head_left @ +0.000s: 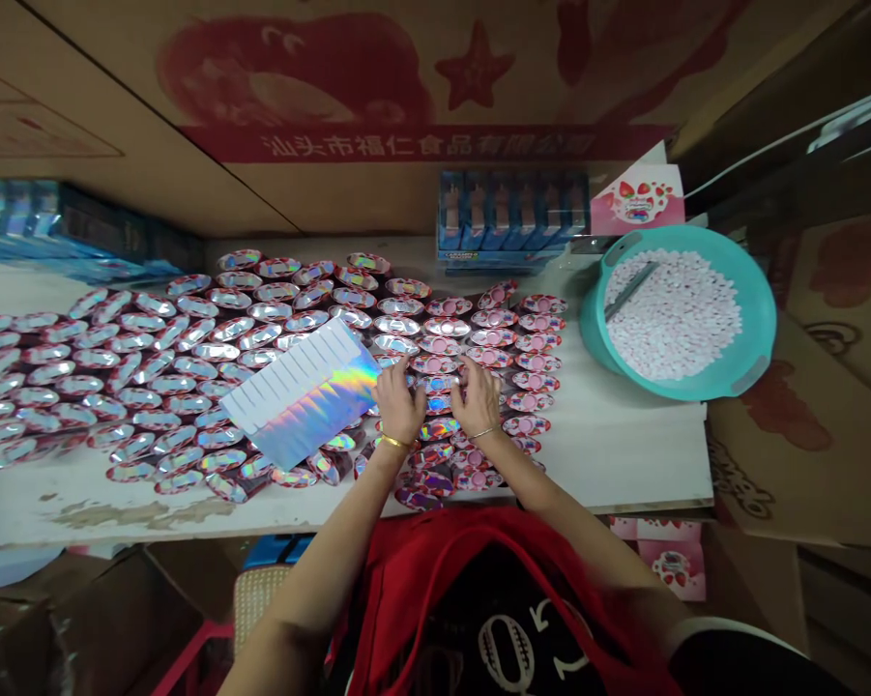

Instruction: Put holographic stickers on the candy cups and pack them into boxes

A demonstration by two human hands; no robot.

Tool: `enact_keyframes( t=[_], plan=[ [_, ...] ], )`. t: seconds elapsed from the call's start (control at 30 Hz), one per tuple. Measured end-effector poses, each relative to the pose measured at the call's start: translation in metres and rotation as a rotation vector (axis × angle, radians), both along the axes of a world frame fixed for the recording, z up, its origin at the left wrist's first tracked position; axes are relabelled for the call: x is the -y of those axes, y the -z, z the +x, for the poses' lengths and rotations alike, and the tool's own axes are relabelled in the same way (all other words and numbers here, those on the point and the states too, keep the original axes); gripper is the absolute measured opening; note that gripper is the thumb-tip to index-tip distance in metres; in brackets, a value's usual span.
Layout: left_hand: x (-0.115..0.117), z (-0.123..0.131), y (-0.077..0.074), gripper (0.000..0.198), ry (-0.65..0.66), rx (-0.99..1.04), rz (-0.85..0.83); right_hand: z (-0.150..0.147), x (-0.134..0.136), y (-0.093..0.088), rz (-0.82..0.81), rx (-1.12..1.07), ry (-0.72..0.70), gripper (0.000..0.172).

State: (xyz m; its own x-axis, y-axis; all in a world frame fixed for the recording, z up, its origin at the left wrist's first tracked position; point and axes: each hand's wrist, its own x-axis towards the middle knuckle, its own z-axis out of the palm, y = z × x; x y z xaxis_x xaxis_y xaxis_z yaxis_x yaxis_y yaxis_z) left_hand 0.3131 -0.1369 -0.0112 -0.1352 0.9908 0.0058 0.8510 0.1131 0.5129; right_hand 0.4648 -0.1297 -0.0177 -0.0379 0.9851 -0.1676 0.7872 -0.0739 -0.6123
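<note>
Rows of small red pouches (268, 311) with silvery oval tops stand packed on the white table. Those toward the right hold round pink pieces (540, 342) in their tops. My left hand (400, 404) and my right hand (479, 398) are at opposite ends of one pouch (439, 384), fingers bent and thumbs pointing inward at its ends. The fingertips seem to touch it, though the grip is partly hidden. Just left of my left hand, a shiny holographic sheet (311, 387) with a white slotted strip lies across several pouches.
A turquoise basin (598, 333) of small white-pink pieces stands at the right, with a grey scoop-like tool (630, 290) in it. Blue packages (511, 217) stand at the back, more blue boxes (94, 232) at the left. Large cartons (333, 87) wall the rear.
</note>
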Motion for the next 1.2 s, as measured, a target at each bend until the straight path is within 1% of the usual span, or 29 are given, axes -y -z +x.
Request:
enact_keyframes(
  t=[0.07,0.13,0.2,0.23,0.3,0.37,0.4,0.47,0.57,0.63,0.77,0.83,0.9,0.97,1.03,1.07,1.13,1.17,1.2],
  plan=[
    [0.001,-0.003,-0.011,0.035,-0.019,0.083,0.1,0.0,-0.002,-0.006,0.024,-0.092,0.029,0.044],
    [0.001,-0.005,-0.025,0.022,-0.045,0.202,0.177,-0.003,-0.005,-0.012,0.042,-0.225,0.099,0.046],
    [0.0,-0.005,-0.036,0.017,-0.088,0.328,0.2,-0.009,-0.008,-0.015,0.021,-0.386,0.173,0.047],
    [-0.002,-0.004,-0.039,0.017,-0.118,0.386,0.191,-0.012,-0.01,-0.016,-0.012,-0.471,0.195,0.043],
    [-0.006,-0.003,-0.038,0.017,-0.205,0.47,0.149,-0.017,-0.014,-0.014,-0.107,-0.624,0.217,0.033],
    [-0.011,-0.002,-0.031,0.017,-0.282,0.496,0.102,-0.018,-0.019,-0.012,-0.179,-0.695,0.233,0.033],
    [-0.014,-0.002,-0.027,0.017,-0.298,0.487,0.092,-0.017,-0.022,-0.012,-0.189,-0.679,0.239,0.033],
    [-0.02,-0.002,-0.017,0.016,-0.288,0.419,0.093,-0.012,-0.027,-0.011,-0.159,-0.552,0.226,0.03],
    [-0.029,-0.001,-0.007,0.013,-0.25,0.224,0.075,-0.004,-0.034,-0.011,-0.094,-0.277,0.161,0.025],
    [-0.032,0.001,-0.004,0.009,-0.22,0.108,0.031,-0.002,-0.037,-0.01,-0.077,-0.144,0.134,0.023],
    [-0.033,0.002,0.003,0.008,-0.163,-0.012,-0.022,-0.007,-0.038,-0.005,-0.086,0.008,0.08,0.022],
    [-0.033,0.004,0.006,0.008,-0.144,-0.046,-0.032,-0.009,-0.038,-0.003,-0.084,0.056,0.055,0.019],
    [-0.032,0.006,0.008,0.008,-0.144,-0.066,-0.04,-0.009,-0.037,-0.001,-0.08,0.076,0.064,0.016],
    [-0.032,0.01,0.008,0.011,-0.175,-0.076,-0.047,-0.007,-0.035,-0.001,-0.071,0.071,0.082,0.026],
    [-0.032,0.01,0.005,0.024,-0.212,-0.071,-0.037,-0.005,-0.033,-0.001,-0.047,0.055,0.072,0.037],
    [-0.031,0.007,0.002,0.032,-0.216,-0.056,-0.018,-0.004,-0.032,-0.002,-0.022,0.046,0.054,0.04],
    [-0.026,-0.009,-0.008,0.042,-0.193,-0.007,0.058,-0.007,-0.034,-0.004,0.052,0.012,0.009,0.038],
    [-0.022,-0.023,-0.013,0.043,-0.188,0.019,0.112,-0.012,-0.036,-0.006,0.093,-0.016,-0.016,0.036],
    [-0.015,-0.04,-0.02,0.043,-0.211,0.039,0.172,-0.019,-0.039,-0.008,0.13,-0.048,-0.043,0.034]
  ],
)
